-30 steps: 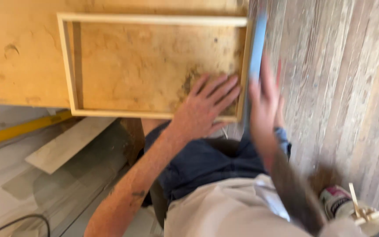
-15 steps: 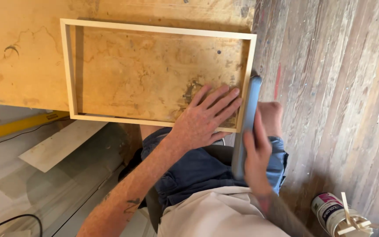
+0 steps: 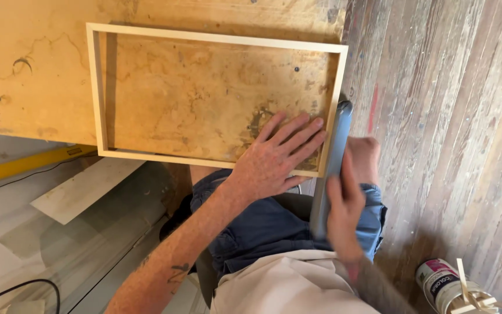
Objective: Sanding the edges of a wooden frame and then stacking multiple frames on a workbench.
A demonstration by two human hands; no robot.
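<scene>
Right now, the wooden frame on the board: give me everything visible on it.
The wooden frame is a pale, unfinished rectangle of four thin strips, open in the middle so the stained board shows through. It lies flat on that board, with its near right corner close to the board's edge. The left hand lies spread flat inside that corner, its fingers reaching the right strip. The right hand holds a long grey tool along the outside of the right strip.
</scene>
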